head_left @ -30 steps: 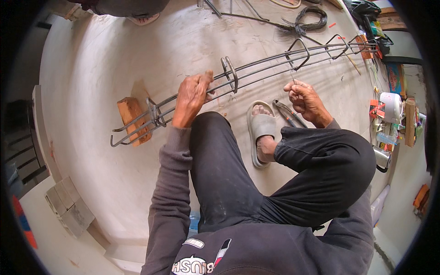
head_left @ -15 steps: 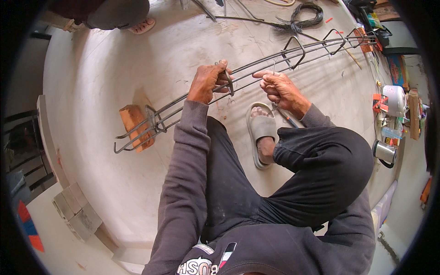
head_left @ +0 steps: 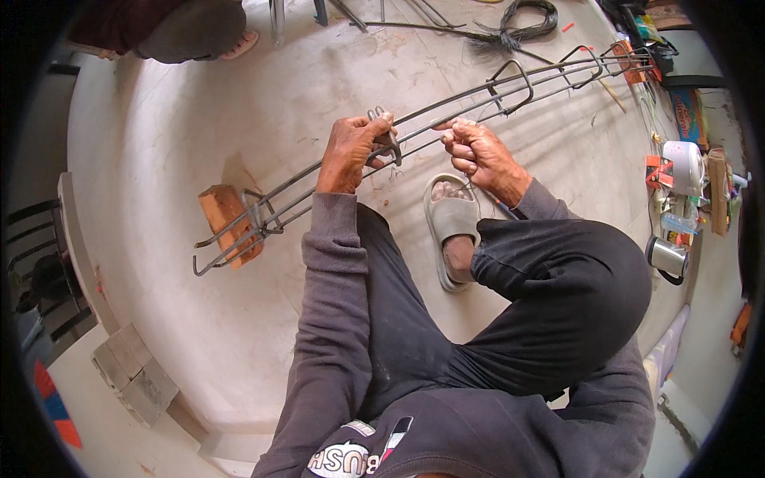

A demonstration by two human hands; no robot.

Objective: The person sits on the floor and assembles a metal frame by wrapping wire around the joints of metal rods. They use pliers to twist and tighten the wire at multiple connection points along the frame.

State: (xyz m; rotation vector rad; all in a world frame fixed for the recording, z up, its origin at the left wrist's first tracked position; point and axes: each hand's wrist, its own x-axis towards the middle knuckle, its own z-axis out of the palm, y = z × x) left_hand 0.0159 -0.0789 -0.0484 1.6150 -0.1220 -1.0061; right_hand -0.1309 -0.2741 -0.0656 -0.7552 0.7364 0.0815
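Note:
A long cage of steel reinforcing bars [head_left: 438,107] runs slantwise in front of me, from the near left up to the far right. My left hand [head_left: 347,153] is closed on a bent steel stirrup [head_left: 395,148] around the bars, left of the middle. Just right of it, my right hand [head_left: 488,158] is curled at the near side of the cage, forefinger and thumb pressed together. A thin wire seems to be pinched there, mostly hidden by the fingers. Further along the bars stand other stirrups [head_left: 529,86].
Orange bricks [head_left: 226,213] prop both cage ends. A coil of black wire [head_left: 529,24] and loose bars lie beyond. At the right are a white appliance [head_left: 684,167] and a steel kettle [head_left: 668,258]. My sandalled foot [head_left: 453,231] stands below the cage; another person's foot [head_left: 241,45] shows far left.
My right hand has shifted slightly left, and its forefinger, stretched out before, is now more curled in. My left hand stays on the stirrup. The whole view has shifted a little.

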